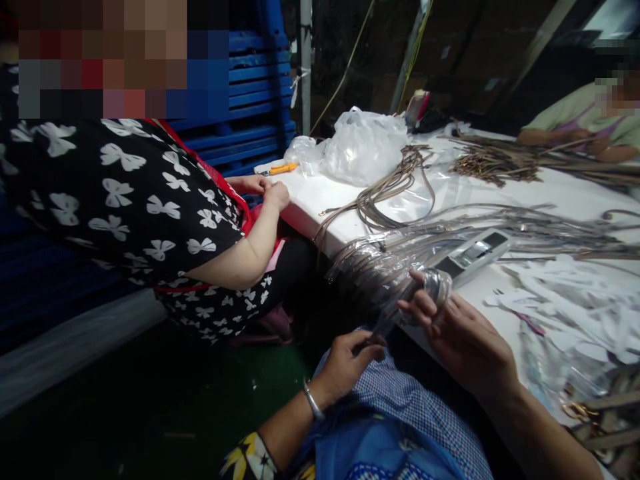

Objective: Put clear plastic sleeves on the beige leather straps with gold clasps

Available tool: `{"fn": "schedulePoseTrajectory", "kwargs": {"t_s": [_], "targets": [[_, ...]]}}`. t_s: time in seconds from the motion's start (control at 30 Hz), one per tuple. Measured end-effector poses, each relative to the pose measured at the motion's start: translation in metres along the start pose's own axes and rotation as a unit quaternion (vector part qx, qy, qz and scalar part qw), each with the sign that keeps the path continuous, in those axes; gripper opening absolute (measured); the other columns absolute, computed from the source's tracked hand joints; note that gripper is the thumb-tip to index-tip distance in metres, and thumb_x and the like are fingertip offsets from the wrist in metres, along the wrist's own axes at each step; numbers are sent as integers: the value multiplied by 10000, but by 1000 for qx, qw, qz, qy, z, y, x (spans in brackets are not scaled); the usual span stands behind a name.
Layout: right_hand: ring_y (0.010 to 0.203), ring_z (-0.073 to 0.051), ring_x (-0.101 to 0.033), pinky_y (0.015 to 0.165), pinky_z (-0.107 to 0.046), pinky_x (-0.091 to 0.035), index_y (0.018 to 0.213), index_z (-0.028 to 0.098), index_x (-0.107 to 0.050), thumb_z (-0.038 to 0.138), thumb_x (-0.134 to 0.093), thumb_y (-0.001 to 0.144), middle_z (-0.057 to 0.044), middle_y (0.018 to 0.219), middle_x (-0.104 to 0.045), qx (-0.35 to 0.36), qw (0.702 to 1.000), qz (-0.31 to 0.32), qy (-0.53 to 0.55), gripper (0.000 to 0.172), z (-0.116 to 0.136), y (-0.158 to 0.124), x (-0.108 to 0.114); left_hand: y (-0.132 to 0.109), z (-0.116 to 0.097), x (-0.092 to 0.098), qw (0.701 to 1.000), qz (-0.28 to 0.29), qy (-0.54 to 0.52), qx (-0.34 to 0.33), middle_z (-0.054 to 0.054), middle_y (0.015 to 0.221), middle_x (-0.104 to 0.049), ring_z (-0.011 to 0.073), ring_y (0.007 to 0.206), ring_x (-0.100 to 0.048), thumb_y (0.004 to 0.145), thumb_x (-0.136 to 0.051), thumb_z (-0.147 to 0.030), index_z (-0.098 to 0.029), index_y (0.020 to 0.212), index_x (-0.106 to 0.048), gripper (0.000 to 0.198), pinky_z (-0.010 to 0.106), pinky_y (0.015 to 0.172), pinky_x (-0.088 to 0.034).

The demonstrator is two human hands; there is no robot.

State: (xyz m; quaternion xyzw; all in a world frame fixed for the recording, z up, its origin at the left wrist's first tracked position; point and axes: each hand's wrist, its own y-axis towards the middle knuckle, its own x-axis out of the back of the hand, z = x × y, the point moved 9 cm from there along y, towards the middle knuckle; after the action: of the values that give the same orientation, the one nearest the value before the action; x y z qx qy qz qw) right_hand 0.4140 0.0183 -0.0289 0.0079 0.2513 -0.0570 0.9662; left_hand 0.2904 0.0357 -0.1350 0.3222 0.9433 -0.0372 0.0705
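Note:
My left hand (353, 363), a silver bangle on its wrist, pinches the lower end of a thin strap in clear plastic (389, 317) above my lap. That strip slants up toward my right hand (470, 337). My right hand's fingers are curled around a clear, shiny coil (439, 288); whether it is tape or wrapped strap I cannot make out. Just behind it, a grey device with a dark panel (475, 253) lies on the table. Plastic-sleeved brown straps (370, 257) spread beside it along the table edge.
Loose brown straps (385, 200), a white plastic bag (367, 143) and an orange-handled cutter (283, 169) lie on the white table (307, 200). White strips (560, 300) cover its right side. A co-worker (225, 260) sits at left, another person (575, 130) behind a strap pile (495, 160).

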Motion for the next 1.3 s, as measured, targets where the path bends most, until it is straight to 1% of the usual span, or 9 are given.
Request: {"fn": "schedulePoseTrajectory", "kwargs": {"t_s": [0.2, 0.33, 0.47, 0.57, 0.77, 0.87, 1.0, 1.1, 1.3], "targets": [[760, -123, -559, 1048, -324, -442, 1182, 234, -642, 254, -599, 866, 2, 842, -524, 95, 993, -73, 2, 319, 32, 11, 15, -7, 3, -10, 987, 37, -127, 94, 51, 744, -614, 101, 622, -488, 914, -434, -583, -85, 1006, -697, 570, 212, 604, -374], [677, -94, -552, 981, -211, -495, 1138, 169, -664, 201, -551, 872, -6, 816, -553, 65, 987, -112, 90, 291, 47, 15, 41, -9, 3, -7, 991, 60, -66, 100, 32, 722, -618, 94, 601, -479, 906, -506, -525, -104, 946, -720, 474, 202, 569, -349], [612, -63, -544, 886, -102, -522, 1225, 91, -591, 108, -553, 808, 7, 776, -557, 7, 976, -89, 199, 420, 49, 11, 51, -1, -11, 22, 997, -34, 66, 15, 64, 945, -694, 188, 885, -604, 865, -620, -406, -171, 971, -732, 281, 267, 801, -444], [605, -38, -555, 857, -56, -517, 1282, 53, -524, 65, -575, 774, 23, 766, -558, -18, 964, -86, 250, 511, 45, 4, 48, 4, -15, 40, 986, -103, 130, -6, 58, 950, -686, 193, 875, -613, 836, -655, -340, -185, 955, -708, 203, 268, 780, -462], [628, -28, -583, 722, -34, -543, 1270, 61, -515, 58, -638, 736, 33, 743, -563, -8, 953, -106, 285, 547, 37, -7, 35, 11, 1, 33, 987, -74, 141, 30, -22, 752, -565, 124, 711, -539, 779, -696, -234, -183, 1112, -630, 343, 217, 665, -429], [623, -44, -579, 680, -63, -560, 1239, 91, -551, 118, -659, 752, 40, 723, -554, 2, 964, -111, 242, 500, 36, -8, 35, 13, 4, 22, 991, -30, 130, 31, -11, 765, -550, 127, 734, -530, 812, -654, -244, -198, 1191, -636, 382, 234, 699, -427], [663, -51, -576, 909, -152, -530, 1209, 118, -591, 171, -627, 818, 32, 801, -558, 101, 974, -131, 156, 396, 51, -6, 41, 13, -4, 17, 995, -42, 88, 3, 86, 974, -614, 186, 888, -562, 854, -599, -315, -163, 948, -749, 234, 259, 734, -444], [735, -75, -576, 1003, -223, -477, 1194, 166, -612, 200, -594, 867, 20, 851, -544, 188, 971, -137, 54, 329, 59, -4, 40, 9, -1, 1, 998, 7, 40, 53, 50, 759, -625, 146, 667, -549, 888, -552, -377, -126, 898, -725, 305, 243, 628, -428], [1041, -249, -619, 1090, -475, -368, 1191, 253, -617, 243, -592, 885, -37, 951, -658, 255, 898, -153, -323, 307, 35, -1, 52, -6, -36, -9, 995, -3, 101, 18, -10, 650, -510, 118, 642, -462, 958, -423, -386, -148, 678, -597, 406, 227, 638, -356]]}}
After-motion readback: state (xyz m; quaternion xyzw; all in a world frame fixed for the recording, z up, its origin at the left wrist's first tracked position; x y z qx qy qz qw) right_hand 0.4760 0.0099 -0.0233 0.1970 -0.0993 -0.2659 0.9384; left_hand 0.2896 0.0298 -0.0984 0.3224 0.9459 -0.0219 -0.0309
